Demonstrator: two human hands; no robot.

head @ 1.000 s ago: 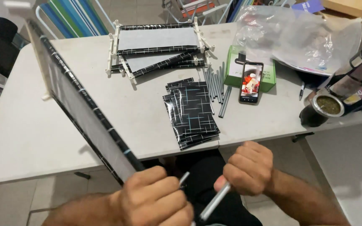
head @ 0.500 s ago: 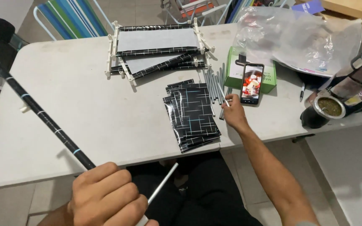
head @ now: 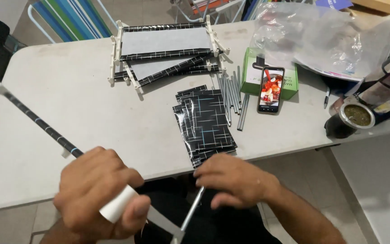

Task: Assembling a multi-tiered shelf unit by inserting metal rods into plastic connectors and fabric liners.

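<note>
My left hand point(head: 98, 194) grips the white plastic end of a long frame seen edge-on, whose black patterned bar point(head: 37, 119) runs up and to the left over the table. My right hand point(head: 238, 180) is low at the table's front edge, closed over a thin grey metal rod point(head: 192, 212) that slants down towards the frame's white end. A stack of black patterned sheets point(head: 206, 124) lies on the white table point(head: 68, 90) just beyond my right hand. Several more grey rods point(head: 233, 97) lie beside that stack.
A pile of assembled frames with white corners point(head: 168, 49) sits at the back of the table. A phone point(head: 271, 89) leans on a green box point(head: 251, 74). At right are a crumpled plastic bag point(head: 326, 36), a pen point(head: 327, 97), a cup of green herb point(head: 356, 116) and a flask point(head: 387, 86). A striped chair point(head: 64, 13) stands behind.
My right hand reached out to the loose rods on the table and has come back to the front edge with one rod. The frame in my left hand has turned edge-on.
</note>
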